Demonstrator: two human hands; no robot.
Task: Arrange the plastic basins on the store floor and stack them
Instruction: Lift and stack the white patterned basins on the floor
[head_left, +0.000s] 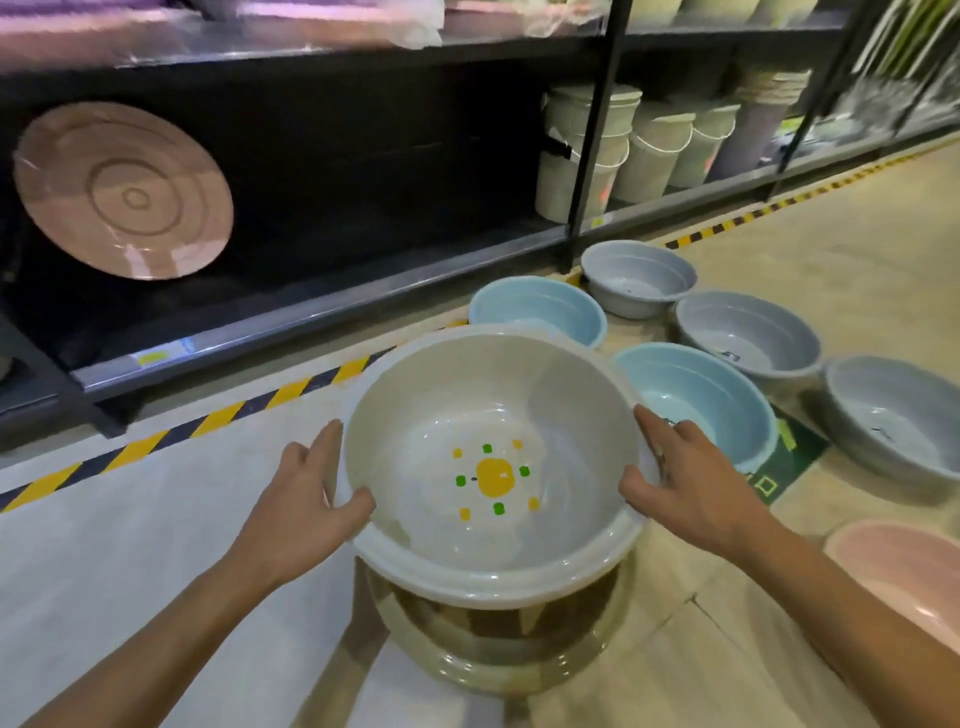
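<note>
in the centre of the frame a cream basin (491, 457) with a yellow and green flower print on its bottom is held level between both hands. the left hand (306, 499) clasps the rim at the lower left, thumb hooked over the edge and fingers spread along the outside. the right hand (685, 488) grips the opposite rim the same way, thumb inside and fingers outside. holding it on two opposite sides keeps the wide, light bowl from tipping while it is guided.

directly under it, toward the bottom centre, a glossy olive-beige basin (519, 644) sits on the floor (130, 545); the cream one seems to be nesting into it, though whether it is fully seated or just above is hard to tell from this angle.

to the right, basins lie spread out singly: two light blue basins (540, 306) (696, 400) just behind the held one, three grey basins (639, 278) (748, 332) (893, 415) running toward the right edge, and a pink basin (904, 577) at the lower right. they are grouped by colour, probably so each set can be stacked in turn.

a dark shelf (322, 312) crosses the upper frame, with a pink lid-like disc (122, 189) leaning at the upper left and pale buckets (649, 150) at the upper right.
</note>
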